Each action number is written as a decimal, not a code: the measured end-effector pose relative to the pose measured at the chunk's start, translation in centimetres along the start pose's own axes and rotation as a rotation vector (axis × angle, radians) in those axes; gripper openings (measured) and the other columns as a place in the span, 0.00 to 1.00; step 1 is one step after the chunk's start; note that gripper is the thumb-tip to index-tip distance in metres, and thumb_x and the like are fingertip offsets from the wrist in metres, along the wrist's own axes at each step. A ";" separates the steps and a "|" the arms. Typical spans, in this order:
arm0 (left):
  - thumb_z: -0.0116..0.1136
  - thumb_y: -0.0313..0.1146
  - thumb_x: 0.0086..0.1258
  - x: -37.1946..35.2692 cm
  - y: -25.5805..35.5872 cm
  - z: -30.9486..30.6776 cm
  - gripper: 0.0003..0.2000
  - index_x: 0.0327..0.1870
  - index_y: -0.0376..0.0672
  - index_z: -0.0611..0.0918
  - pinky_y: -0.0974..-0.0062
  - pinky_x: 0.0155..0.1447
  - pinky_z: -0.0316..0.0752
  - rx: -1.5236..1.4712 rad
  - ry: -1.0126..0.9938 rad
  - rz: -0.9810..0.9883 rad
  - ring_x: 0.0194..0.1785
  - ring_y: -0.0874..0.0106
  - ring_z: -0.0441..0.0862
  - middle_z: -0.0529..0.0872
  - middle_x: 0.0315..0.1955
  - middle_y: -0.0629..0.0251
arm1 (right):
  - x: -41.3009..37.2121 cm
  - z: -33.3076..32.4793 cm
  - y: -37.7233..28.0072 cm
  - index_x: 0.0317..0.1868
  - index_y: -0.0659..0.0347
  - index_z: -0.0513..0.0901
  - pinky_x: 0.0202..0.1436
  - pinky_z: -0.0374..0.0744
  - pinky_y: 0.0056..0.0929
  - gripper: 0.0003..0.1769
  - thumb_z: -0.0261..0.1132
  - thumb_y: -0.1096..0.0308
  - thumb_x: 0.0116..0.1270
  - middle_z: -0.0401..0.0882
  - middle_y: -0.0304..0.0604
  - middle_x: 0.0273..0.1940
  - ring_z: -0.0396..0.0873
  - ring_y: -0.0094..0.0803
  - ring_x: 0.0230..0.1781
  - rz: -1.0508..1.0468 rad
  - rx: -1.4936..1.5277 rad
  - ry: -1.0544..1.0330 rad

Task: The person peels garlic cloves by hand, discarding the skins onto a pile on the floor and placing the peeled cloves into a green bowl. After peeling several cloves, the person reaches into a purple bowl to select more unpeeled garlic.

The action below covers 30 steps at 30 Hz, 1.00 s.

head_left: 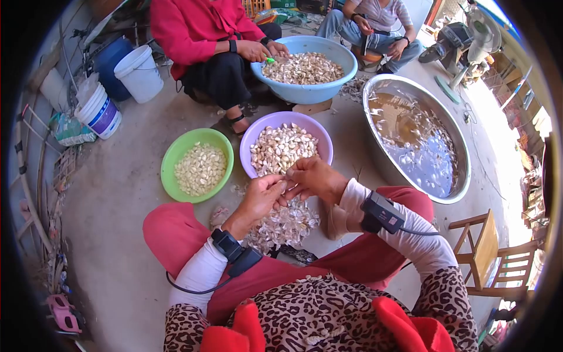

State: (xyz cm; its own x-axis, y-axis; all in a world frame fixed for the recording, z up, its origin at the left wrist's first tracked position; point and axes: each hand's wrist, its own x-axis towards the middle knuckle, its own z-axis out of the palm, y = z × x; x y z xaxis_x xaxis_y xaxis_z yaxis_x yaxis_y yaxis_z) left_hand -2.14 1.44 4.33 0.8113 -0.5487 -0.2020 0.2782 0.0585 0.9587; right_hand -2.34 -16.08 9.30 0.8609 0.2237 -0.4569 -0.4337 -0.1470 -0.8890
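My left hand [258,199] and my right hand [318,178] meet fingertip to fingertip over the near edge of a purple basin [245,146]. Both are closed in a pinch, and whatever small thing they hold is hidden by the fingers. Unpeeled garlic cloves [284,146] fill the purple basin. To its left, a green basin [168,167] contains peeled garlic cloves [200,169]. Below my hands, a pile of papery garlic skins [284,226] lies on the floor between my legs.
Opposite, a person in a pink top [187,35] works at a blue basin [305,92] of garlic. Another person [375,29] sits behind. A large metal tub [417,190] of water with floating skins stands right, near a wooden chair [484,249]. White buckets [139,76] stand left.
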 end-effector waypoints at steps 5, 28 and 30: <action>0.50 0.34 0.72 0.1 0.2 0.2 0.10 0.46 0.37 0.77 0.86 0.27 0.68 -0.046 0.159 -0.133 0.26 0.82 0.76 0.79 0.29 0.69 | 1.5 -4.4 -4.3 0.30 0.67 0.79 0.27 0.78 0.23 0.19 0.59 0.56 0.69 0.81 0.42 0.26 0.81 0.25 0.25 -0.060 -0.616 0.029; 0.47 0.34 0.74 8.3 11.1 -0.3 0.10 0.39 0.37 0.77 0.87 0.26 0.64 -0.244 0.021 -0.215 0.26 0.81 0.73 0.78 0.29 0.67 | 13.0 -12.1 5.0 0.33 0.60 0.83 0.44 0.78 0.37 0.07 0.60 0.68 0.56 0.83 0.49 0.31 0.82 0.44 0.35 -0.292 -0.893 -0.116; 0.47 0.33 0.73 9.7 11.7 -1.2 0.09 0.41 0.37 0.77 0.86 0.28 0.65 -0.232 0.019 -0.190 0.29 0.80 0.73 0.78 0.31 0.67 | 14.1 -12.4 6.5 0.33 0.60 0.83 0.44 0.77 0.38 0.07 0.59 0.70 0.55 0.83 0.50 0.31 0.81 0.45 0.35 -0.313 -0.873 -0.065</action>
State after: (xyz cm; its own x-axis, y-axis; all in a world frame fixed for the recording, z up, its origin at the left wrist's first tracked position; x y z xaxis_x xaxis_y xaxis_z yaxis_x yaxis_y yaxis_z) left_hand 9.59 -2.18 13.37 0.7426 -0.5521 -0.3791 0.5340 0.1464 0.8327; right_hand 10.30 -25.80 -2.56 0.8771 0.4248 -0.2240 0.1921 -0.7379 -0.6470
